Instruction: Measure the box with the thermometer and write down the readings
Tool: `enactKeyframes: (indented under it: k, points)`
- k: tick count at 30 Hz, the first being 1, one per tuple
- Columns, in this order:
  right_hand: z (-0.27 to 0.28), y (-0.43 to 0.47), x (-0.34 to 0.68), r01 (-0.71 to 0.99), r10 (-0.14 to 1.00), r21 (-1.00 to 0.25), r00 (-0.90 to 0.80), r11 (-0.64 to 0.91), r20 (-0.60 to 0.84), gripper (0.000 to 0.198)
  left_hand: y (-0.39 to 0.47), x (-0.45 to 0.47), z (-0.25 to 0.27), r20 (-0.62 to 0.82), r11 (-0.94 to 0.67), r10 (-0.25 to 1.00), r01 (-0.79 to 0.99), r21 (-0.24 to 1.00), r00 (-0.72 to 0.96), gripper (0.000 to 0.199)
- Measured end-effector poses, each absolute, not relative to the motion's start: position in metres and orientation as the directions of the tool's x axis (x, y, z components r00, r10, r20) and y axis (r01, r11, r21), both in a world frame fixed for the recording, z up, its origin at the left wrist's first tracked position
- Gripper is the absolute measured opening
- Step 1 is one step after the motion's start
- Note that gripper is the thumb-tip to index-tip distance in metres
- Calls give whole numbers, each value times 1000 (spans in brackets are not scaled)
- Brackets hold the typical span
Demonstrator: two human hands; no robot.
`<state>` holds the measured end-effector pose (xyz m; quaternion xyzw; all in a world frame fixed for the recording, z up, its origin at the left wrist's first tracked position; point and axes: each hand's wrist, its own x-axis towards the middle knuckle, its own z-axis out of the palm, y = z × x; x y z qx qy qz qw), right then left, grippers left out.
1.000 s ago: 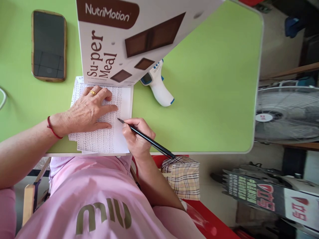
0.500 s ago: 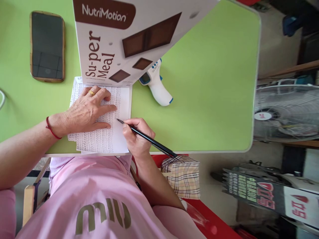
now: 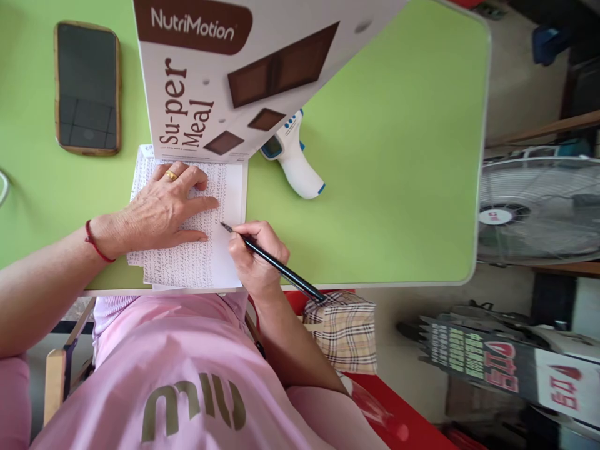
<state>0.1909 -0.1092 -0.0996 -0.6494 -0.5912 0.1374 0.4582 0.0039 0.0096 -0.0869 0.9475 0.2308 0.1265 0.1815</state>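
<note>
Small dark handwriting in rows covers much of the paper [image 3: 229, 256], whose right part is blank. My left hand [image 3: 164, 206] lies across the sheets with its fingers spread; it wears a gold ring and a red string bracelet. Between the fingers of my right hand [image 3: 257, 253] is a black pen [image 3: 285, 272], its tip at the paper beside the last written marks. A NutriMotion box [image 3: 197, 81] stands at the paper's far edge and hides part of it. Loose lower sheets stick out at the left of the stack.
On the green table [image 3: 398, 156] lie a phone [image 3: 87, 87] at left and a white infrared thermometer [image 3: 300, 165] beside the box. A fan [image 3: 539, 212] is off to the right. A plaid bag [image 3: 344, 331] sits below the table edge.
The pen tip has shifted very slightly right and up along the writing, and the pen's back end has swung a little left. My left hand stays in place on the paper.
</note>
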Motion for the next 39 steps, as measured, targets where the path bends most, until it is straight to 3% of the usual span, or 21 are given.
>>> enactKeyframes:
  k: [5,22,32,39]
  points:
    - [-100,-109,193,636,888,-755,240,162,392,8,10,4,-84,138,-858,456,393,331,879,45]
    - [-101,-111,194,638,884,-758,271,132,382,9,11,3,-92,155,-818,490,391,422,858,43]
    - [-103,-113,196,659,881,-748,309,74,359,13,11,3,-87,142,-829,484,401,390,863,43]
    - [-100,-110,194,628,885,-768,280,123,371,9,11,3,-88,127,-829,481,403,388,867,44]
